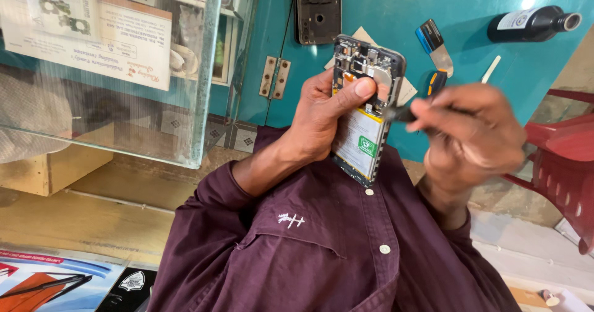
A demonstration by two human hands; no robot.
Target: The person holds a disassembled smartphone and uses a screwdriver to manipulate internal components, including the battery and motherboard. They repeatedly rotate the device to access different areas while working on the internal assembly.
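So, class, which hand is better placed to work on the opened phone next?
Probably right: the right hand holds a dark tool, tip at the circuit board, while the left hand grips the opened phone.

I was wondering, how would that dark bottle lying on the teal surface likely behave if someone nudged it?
The dark bottle lies on its side, so a sideways nudge would probably set it rolling across the teal surface. It looks like glass, so likely heavy for its size and breakable if dropped. Its glossy skin may be slippery, though the paper label should offer some grip.
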